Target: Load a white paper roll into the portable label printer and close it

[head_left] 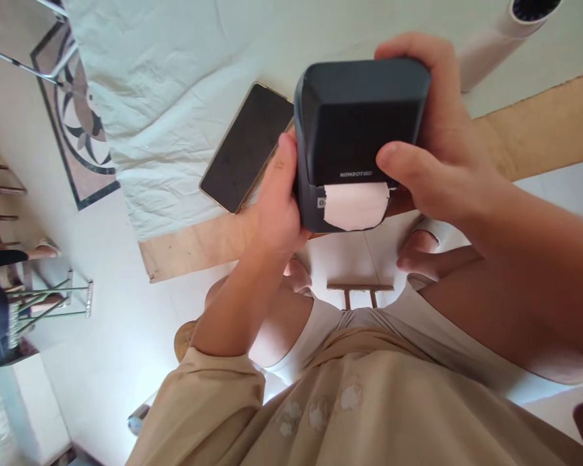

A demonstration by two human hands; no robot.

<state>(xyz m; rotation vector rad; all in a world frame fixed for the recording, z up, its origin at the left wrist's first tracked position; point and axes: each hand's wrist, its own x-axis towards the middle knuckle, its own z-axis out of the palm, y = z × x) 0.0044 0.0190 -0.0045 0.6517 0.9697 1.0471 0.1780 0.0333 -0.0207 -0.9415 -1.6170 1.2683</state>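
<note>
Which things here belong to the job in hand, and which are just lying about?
In hand:
dark NIIMBOT device, held by the left hand and right hand
pale paper sticking out of it

Seemingly just lying about:
phone, screen dark, on the cloth
whitish cylinder

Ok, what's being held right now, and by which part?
The black NIIMBOT device: left hand grips its left side, right hand its right side.

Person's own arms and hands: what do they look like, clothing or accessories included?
The left hand and right hand are ungloved, with no visible ring or watch. A loose tan sleeve covers the upper left arm; the right forearm is bare.
</note>
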